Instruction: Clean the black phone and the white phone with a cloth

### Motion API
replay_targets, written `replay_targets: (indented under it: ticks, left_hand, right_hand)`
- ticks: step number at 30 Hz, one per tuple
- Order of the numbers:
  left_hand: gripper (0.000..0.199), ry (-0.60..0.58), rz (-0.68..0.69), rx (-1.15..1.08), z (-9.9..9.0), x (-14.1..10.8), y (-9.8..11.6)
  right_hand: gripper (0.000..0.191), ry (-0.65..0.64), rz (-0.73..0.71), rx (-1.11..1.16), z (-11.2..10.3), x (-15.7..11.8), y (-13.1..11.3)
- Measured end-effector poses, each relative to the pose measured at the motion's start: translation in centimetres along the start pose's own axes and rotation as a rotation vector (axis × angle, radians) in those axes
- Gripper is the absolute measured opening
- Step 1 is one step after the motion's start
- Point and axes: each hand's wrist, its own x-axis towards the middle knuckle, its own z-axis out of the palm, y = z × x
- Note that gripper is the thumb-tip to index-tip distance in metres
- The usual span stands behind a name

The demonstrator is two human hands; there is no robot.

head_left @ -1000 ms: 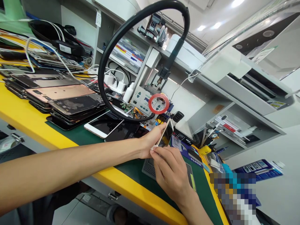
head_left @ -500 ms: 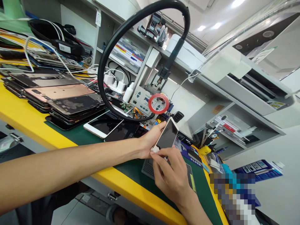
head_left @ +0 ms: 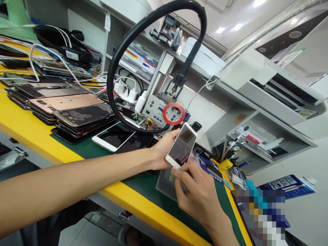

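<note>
A white-framed phone (head_left: 182, 146) with a dark, reflective screen is tilted up above the bench. My left hand (head_left: 164, 148) wraps round it from the left and beneath, with fingertips showing at its right edge. At the phone's bottom edge, my right hand (head_left: 193, 186) has thumb and forefinger pinched together; whatever is between them is too small to make out. Below the hands lies a grey perforated device (head_left: 164, 186), partly covered by my right hand.
Stacked phone screens (head_left: 84, 114) lie at the left. Beside them is a white tablet (head_left: 112, 136). A thick black hose (head_left: 111, 71) arches over the bench, with a red ring (head_left: 173, 113) near its lower end. Tools and packets lie at the right.
The phone has tilted so more of its screen faces the camera, now with reflections. My right hand has shifted slightly right and down, still at the phone's bottom edge.
</note>
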Motion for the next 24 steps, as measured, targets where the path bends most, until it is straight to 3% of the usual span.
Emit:
replay_targets:
  ticks: [4, 9, 16, 24]
  left_hand:
    - [0.056, -0.009, -0.009, 0.007, -0.1, -0.1, 0.3]
    - [0.053, -0.039, -0.021, -0.001, -0.3, -0.2, 0.3]
    - [0.058, -0.01, -0.022, 0.041, 0.5, -0.5, 0.3]
    - [0.06, -0.017, -0.004, 0.037, 0.2, -0.4, 0.4]
  right_hand:
    - [0.017, -0.08, 0.103, 0.072, -0.8, -0.6, 0.4]
    - [0.017, -0.15, 0.29, 0.343, -2.2, -0.7, 1.0]
    - [0.011, -0.167, 0.511, 0.637, -3.2, 0.0, 1.3]
    - [0.019, -0.154, 0.704, 0.964, -2.8, -0.2, 2.0]
